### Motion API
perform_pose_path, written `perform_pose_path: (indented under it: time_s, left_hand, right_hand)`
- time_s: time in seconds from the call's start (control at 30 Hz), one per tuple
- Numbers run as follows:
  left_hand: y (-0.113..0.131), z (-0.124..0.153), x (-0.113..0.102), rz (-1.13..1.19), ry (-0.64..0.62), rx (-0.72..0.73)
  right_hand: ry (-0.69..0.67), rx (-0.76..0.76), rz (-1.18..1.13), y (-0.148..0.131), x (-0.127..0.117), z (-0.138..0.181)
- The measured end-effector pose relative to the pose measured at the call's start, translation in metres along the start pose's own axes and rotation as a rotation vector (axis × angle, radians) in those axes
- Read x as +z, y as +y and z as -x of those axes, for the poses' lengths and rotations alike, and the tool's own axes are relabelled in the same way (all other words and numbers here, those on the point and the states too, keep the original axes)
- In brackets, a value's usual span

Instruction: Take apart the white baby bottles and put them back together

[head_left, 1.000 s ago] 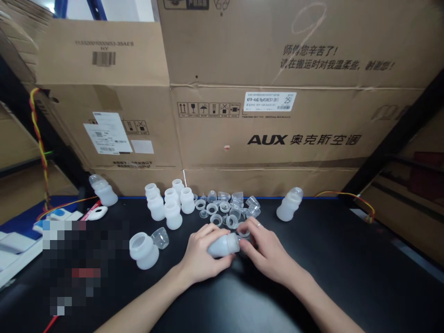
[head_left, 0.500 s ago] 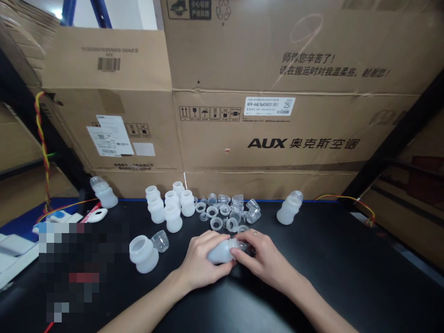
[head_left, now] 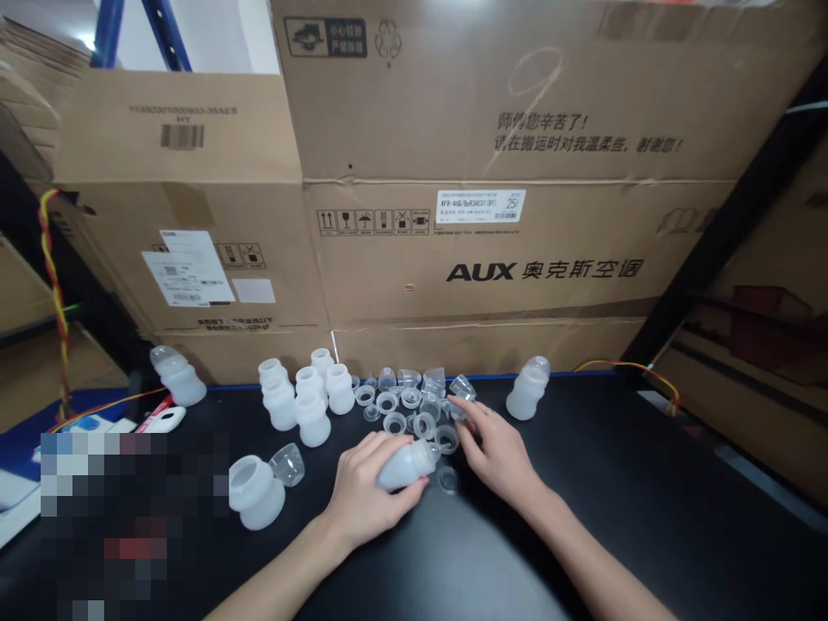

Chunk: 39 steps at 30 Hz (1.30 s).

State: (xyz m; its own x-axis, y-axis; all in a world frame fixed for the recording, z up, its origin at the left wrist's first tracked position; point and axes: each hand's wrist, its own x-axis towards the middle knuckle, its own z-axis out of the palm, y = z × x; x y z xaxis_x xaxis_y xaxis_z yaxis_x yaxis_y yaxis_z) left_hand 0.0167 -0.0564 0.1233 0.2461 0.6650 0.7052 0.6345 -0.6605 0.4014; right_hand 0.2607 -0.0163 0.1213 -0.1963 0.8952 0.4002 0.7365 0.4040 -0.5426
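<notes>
Half a second ago both hands were closed around the white bottle [head_left: 402, 466], the right one pinching at its mouth; now the right hand [head_left: 499, 453] has let go and has moved up the table [head_left: 647, 517] to the pile of clear rings and caps [head_left: 407, 401]. The bottle is therefore carried by the left hand [head_left: 366, 492] alone, and the work at its neck is, by the look of it, paused while the right hand goes among the loose parts. The left hand wraps the bottle's body from behind, fingers curled over the top and thumb underneath, holding it on its side just above the black surface with the mouth pointing right. Whether a clear part already sits on that mouth cannot be told. A single clear ring [head_left: 446, 479] lies flat on the table just beside the mouth, between the two hands and touched by neither. The right hand is spread and low, its fingertips [head_left: 467, 409] stretched to the right edge of the pile, touching or almost touching the pieces there; it has nothing pinched that can be seen. A group of upright bottles [head_left: 304, 397] stands left of the pile, a lone bottle [head_left: 527, 390] to its right, and cardboard boxes [head_left: 517, 259] close off the back.
</notes>
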Motion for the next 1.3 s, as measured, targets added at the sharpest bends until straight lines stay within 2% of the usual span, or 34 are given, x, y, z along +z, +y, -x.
perform_pose_path:
  time_s: [0.07,0.17,0.3,0.4,0.67,0.93,1.3]
  left_hand:
    - [0.0,0.0,0.0,-0.011,-0.008,-0.011]
    - [0.001,-0.001,-0.002,-0.024,-0.018,-0.02]
    - [0.001,-0.001,-0.002,-0.029,-0.015,-0.016]
    - [0.001,0.0,-0.002,-0.025,-0.019,-0.024]
    - [0.001,0.001,-0.002,-0.026,-0.025,-0.034]
    - [0.002,-0.001,-0.002,-0.012,-0.034,-0.027]
    - [-0.001,0.001,-0.001,0.026,-0.064,-0.02]
  right_hand:
    - [-0.052,0.013,0.157,0.017,-0.004,-0.005]
    - [-0.118,0.011,0.261,0.032,-0.008,-0.009]
    - [-0.157,-0.083,0.338,0.035,-0.006,-0.012]
    - [-0.119,-0.15,0.408,0.033,0.0,-0.015]
    - [0.028,-0.101,0.355,0.039,0.011,-0.018]
    - [0.062,-0.073,0.206,0.046,0.013,-0.017]
    - [0.106,-0.031,0.12,0.054,0.011,-0.017]
